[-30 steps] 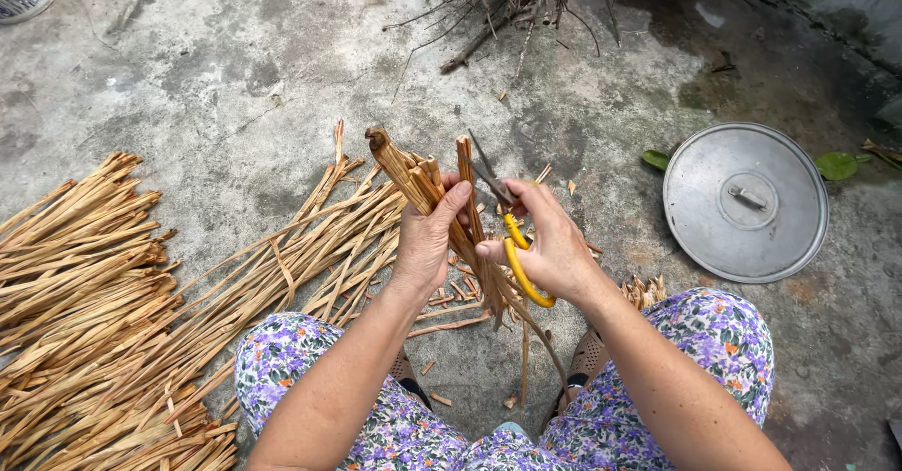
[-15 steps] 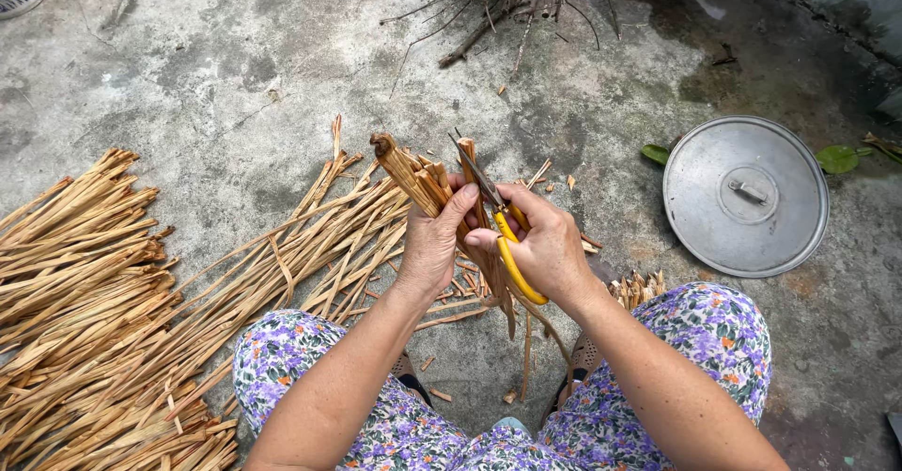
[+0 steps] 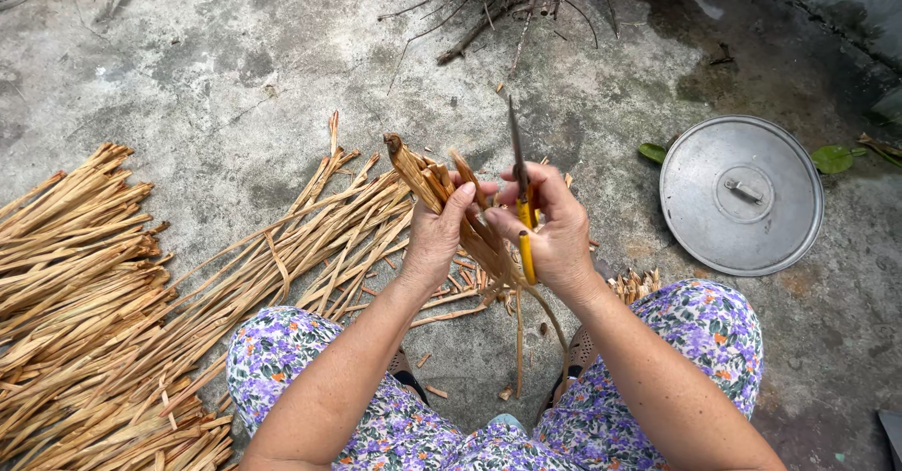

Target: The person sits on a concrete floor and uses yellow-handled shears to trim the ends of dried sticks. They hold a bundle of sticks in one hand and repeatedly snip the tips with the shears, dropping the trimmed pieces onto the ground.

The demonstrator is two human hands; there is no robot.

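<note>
Left hand (image 3: 434, 236) clasps the dried stalk bundle (image 3: 442, 189), ends fanned above its grip; right hand (image 3: 554, 231) grips yellow-handled scissors (image 3: 521, 199), blades upright alongside for trimming.

scissors (image 3: 520, 185) | blades now closed, upright | bundle (image 3: 442, 185) unchanged grip

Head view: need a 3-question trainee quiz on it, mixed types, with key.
1. True or false: the right hand holds yellow-handled scissors.
2. What does the left hand grip?
A. a pot lid
B. a bunch of dried strips
C. a bucket
3. Which side of the person does the metal lid lie on?

Key:
1. True; the blades point away from the person.
2. B, the bunch of dried strips.
3. The right, flat on the concrete floor.
</note>
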